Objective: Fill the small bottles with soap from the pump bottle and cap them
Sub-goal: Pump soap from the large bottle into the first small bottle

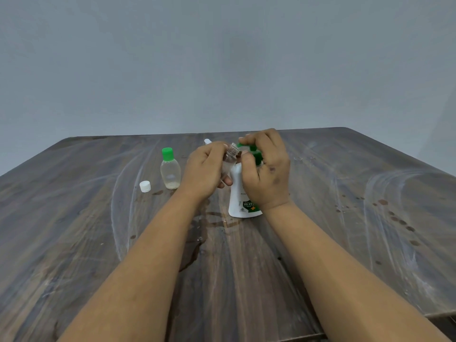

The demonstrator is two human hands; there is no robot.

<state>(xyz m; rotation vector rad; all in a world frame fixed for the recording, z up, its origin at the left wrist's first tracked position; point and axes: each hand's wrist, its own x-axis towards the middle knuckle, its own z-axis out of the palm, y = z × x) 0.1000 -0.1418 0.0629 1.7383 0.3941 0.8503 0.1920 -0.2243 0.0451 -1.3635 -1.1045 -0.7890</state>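
Soap is being pumped at the centre of the frame, and the step is best judged from left to right. At centre left a white cap (144,186) lies loose on the table (345,243); just to its right a small clear bottle with a green cap (170,169) stands upright, already closed, with only a little showing at its base. Behind the hands a white tip (207,141) is seen, too hidden to identify. The left hand (203,171) has its grip curled round an open small clear bottle (229,159), tilted so that its threaded mouth meets the green nozzle. The right hand (265,169) lies over the green pump head of the white pump bottle (243,193), its fingers curled on it, with the bottle standing on the table. For a clean fill, the mouth should be kept directly under the nozzle and the pump pressed slowly and fully; wet patches on the table suggest that spills happen easily. The level inside the held bottle cannot be made out.
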